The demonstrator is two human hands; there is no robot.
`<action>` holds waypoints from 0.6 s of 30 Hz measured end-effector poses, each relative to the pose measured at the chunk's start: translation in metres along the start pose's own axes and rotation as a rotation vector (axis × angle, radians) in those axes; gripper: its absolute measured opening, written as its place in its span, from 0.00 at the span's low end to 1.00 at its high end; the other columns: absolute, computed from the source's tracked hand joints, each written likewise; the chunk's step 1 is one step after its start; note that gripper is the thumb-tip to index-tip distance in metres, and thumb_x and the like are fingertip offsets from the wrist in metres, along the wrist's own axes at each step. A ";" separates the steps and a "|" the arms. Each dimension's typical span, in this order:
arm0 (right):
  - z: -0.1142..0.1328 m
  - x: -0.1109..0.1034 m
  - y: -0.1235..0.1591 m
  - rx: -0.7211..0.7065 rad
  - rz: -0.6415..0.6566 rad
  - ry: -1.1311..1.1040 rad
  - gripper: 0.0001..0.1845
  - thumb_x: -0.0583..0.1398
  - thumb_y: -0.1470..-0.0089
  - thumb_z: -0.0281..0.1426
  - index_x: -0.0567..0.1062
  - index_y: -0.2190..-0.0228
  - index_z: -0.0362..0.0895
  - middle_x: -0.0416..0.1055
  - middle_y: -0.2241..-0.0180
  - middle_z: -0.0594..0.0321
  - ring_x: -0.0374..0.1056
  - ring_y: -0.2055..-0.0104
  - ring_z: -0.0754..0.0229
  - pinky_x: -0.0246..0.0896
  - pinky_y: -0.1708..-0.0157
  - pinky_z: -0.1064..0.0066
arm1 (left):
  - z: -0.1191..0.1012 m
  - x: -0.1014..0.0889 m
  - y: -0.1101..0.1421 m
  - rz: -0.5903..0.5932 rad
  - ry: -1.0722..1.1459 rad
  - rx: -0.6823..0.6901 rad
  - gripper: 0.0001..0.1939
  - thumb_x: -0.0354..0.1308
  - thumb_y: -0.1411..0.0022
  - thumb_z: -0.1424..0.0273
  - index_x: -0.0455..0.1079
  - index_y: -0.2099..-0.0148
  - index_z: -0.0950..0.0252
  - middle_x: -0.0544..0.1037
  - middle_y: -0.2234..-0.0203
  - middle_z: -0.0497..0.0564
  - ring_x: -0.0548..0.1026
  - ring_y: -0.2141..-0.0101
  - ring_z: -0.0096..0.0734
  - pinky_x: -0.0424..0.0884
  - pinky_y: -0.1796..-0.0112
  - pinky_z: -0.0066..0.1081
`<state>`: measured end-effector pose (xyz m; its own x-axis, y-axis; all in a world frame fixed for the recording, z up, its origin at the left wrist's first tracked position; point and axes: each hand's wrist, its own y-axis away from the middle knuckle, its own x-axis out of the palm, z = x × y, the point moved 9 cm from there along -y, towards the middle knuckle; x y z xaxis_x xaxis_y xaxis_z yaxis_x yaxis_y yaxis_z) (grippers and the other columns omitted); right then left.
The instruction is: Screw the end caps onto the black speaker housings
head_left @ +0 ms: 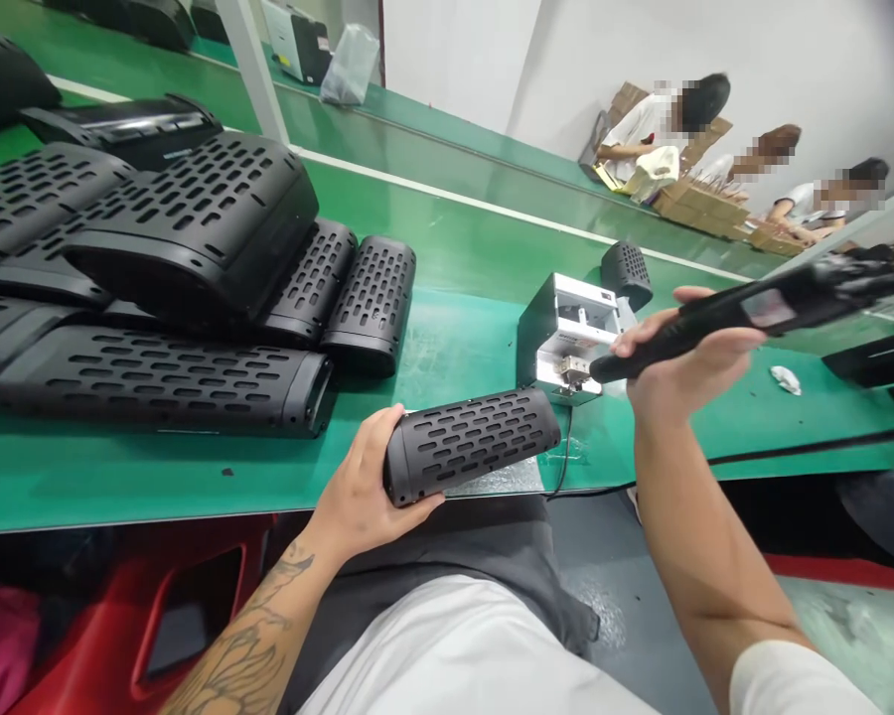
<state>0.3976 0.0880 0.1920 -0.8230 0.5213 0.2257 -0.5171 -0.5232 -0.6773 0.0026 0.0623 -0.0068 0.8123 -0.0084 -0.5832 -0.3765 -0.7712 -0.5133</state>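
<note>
My left hand [369,482] is closed round the near-left end of a black slotted housing [477,442], with fingers behind it and the thumb along its lower edge. The housing lies tilted at the front edge of the green table. Up on the right, my right hand [677,372] grips a long black electric screwdriver [715,323], held slanting, its far end blurred. The screwdriver's rounded left end is in front of a small white and black screw feeder [577,333], close to its metal outlet. Whether they touch I cannot tell.
Several black slotted housings [201,214] are piled at left on the green table [454,348]. Another small housing [626,270] stands behind the feeder. A black cable [812,449] crosses at right. A red stool [111,626] is below left. Several people [641,124] work beside cartons at the back.
</note>
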 end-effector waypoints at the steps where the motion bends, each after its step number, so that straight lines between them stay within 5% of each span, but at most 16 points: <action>1: -0.011 -0.004 -0.002 -0.034 -0.017 0.036 0.43 0.66 0.35 0.78 0.86 0.58 0.50 0.73 0.79 0.69 0.68 0.84 0.58 0.64 0.84 0.64 | -0.001 0.000 0.000 -0.002 -0.005 0.007 0.67 0.82 0.30 0.55 0.45 0.05 0.53 0.74 0.23 0.69 0.80 0.25 0.71 0.85 0.29 0.65; 5: -0.041 -0.010 0.006 -0.037 0.009 0.062 0.40 0.64 0.31 0.77 0.82 0.61 0.52 0.71 0.79 0.71 0.67 0.84 0.57 0.67 0.84 0.62 | -0.002 0.000 0.000 0.001 -0.016 0.022 0.66 0.82 0.29 0.55 0.45 0.05 0.54 0.75 0.24 0.69 0.81 0.26 0.70 0.86 0.30 0.64; 11: -0.037 -0.016 0.014 -0.009 -0.017 0.095 0.42 0.62 0.33 0.79 0.83 0.61 0.53 0.71 0.79 0.72 0.68 0.86 0.56 0.68 0.85 0.62 | -0.002 -0.002 0.000 -0.007 -0.030 0.022 0.67 0.83 0.30 0.54 0.46 0.05 0.53 0.75 0.23 0.68 0.81 0.26 0.69 0.86 0.29 0.62; 18: 0.015 -0.001 0.018 0.057 -0.011 -0.075 0.47 0.67 0.42 0.82 0.88 0.59 0.50 0.74 0.81 0.69 0.68 0.87 0.55 0.67 0.87 0.62 | 0.000 0.001 0.000 -0.001 -0.028 0.003 0.71 0.86 0.34 0.56 0.45 0.05 0.52 0.74 0.21 0.69 0.80 0.24 0.71 0.86 0.30 0.62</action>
<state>0.3856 0.0677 0.1897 -0.8314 0.4763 0.2863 -0.5370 -0.5560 -0.6344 0.0037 0.0619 -0.0073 0.7997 0.0104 -0.6004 -0.3771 -0.7694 -0.5156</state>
